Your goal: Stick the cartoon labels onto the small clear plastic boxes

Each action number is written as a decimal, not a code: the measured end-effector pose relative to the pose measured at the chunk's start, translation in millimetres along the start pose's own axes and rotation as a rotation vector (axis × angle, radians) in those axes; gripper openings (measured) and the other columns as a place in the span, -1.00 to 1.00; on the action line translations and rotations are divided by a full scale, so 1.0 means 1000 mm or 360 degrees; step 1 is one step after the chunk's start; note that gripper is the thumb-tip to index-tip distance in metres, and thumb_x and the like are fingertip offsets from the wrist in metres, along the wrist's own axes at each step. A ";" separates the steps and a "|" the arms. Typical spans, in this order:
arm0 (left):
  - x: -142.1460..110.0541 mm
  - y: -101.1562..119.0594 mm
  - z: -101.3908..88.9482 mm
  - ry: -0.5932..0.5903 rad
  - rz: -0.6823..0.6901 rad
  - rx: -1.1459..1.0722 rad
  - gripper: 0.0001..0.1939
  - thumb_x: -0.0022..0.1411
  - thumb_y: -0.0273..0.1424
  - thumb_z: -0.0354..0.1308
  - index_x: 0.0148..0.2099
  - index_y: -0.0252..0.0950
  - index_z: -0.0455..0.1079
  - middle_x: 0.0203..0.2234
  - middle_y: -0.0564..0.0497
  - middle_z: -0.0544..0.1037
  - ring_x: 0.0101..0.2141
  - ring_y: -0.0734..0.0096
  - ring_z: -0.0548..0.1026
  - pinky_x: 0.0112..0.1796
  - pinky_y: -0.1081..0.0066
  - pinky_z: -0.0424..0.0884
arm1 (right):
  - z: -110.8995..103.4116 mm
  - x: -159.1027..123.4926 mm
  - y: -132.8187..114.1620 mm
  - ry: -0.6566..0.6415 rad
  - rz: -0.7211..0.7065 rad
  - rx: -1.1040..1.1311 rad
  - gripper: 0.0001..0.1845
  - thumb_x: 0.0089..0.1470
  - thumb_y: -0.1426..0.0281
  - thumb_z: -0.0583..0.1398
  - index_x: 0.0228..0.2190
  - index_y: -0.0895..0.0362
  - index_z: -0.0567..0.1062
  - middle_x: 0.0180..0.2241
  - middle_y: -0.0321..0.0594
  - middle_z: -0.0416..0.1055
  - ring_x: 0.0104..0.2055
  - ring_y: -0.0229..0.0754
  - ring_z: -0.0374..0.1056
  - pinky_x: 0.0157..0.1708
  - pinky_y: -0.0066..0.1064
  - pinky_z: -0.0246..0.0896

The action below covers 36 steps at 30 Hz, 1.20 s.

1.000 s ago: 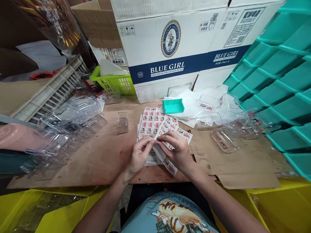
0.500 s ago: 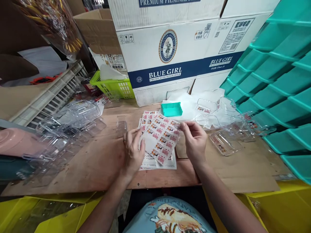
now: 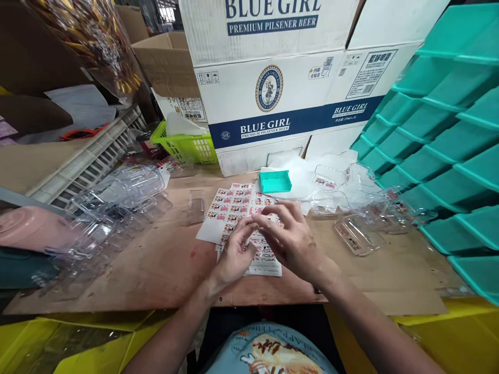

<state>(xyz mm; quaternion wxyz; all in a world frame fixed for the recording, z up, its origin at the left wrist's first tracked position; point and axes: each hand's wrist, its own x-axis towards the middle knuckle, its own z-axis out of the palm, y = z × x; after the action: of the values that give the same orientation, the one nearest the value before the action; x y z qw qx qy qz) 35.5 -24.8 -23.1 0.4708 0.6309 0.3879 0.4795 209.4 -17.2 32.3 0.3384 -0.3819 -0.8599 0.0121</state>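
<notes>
A stack of sticker sheets (image 3: 230,205) with small pink and orange cartoon labels lies on the brown cardboard work surface (image 3: 163,259). Over its near part, my left hand (image 3: 236,252) and my right hand (image 3: 290,239) meet, fingertips pinched together on the top sheet. What sits between the fingertips is too small to make out. A small teal tray (image 3: 275,181) stands just behind the sheets. Clear plastic boxes (image 3: 356,234), some with a label inside, lie to the right.
A heap of clear plastic boxes (image 3: 113,202) is at the left. Blue Girl beer cartons (image 3: 280,93) form a wall behind. A green basket (image 3: 183,143) sits at the back left, stacked teal bins (image 3: 448,135) at the right, yellow bins (image 3: 460,337) below.
My right hand lifted a sticker sheet and turned it over to the left, where it now lies flat. Both hands have come back together over the stack. The camera has tilted slightly.
</notes>
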 end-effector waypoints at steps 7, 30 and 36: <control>0.000 0.014 -0.001 -0.0130 0.0025 -0.0184 -0.53 0.18 -0.58 0.09 0.12 -0.17 0.44 0.16 -0.09 0.41 0.20 0.15 0.35 0.22 0.10 0.27 | 0.003 -0.004 -0.004 0.0158 -0.0301 -0.0198 -0.73 0.21 0.56 0.12 -0.16 0.01 0.51 -0.21 -0.14 0.48 -0.02 0.05 0.28 0.19 0.27 -0.04; 0.007 0.029 -0.037 0.0009 -0.0605 -0.1435 -0.51 0.08 0.03 0.29 -0.23 -0.34 0.55 -0.26 -0.11 0.65 -0.15 0.17 0.59 0.01 0.18 0.44 | 0.040 0.002 0.009 0.0224 0.0233 0.0941 0.19 0.06 0.39 0.33 0.38 -0.03 -0.37 0.17 0.04 0.29 0.10 0.03 0.34 0.10 0.00 0.30; -0.003 0.016 -0.008 0.0275 -0.0413 -0.1087 -0.83 0.25 -0.31 0.26 -0.20 -0.30 0.59 -0.19 -0.12 0.66 -0.05 0.13 0.58 0.04 0.16 0.43 | 0.027 -0.006 0.010 0.0218 0.0648 0.0875 0.24 -0.05 0.30 0.40 0.39 -0.04 -0.26 -0.17 -0.18 0.36 -0.18 -0.09 0.30 -0.05 -0.09 0.29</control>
<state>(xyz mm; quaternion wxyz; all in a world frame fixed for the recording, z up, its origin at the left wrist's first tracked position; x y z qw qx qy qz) 27.5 -29.9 -7.8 0.6763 0.3404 0.3207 0.5691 203.2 -7.4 5.5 0.4762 -0.4402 -0.7060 0.2848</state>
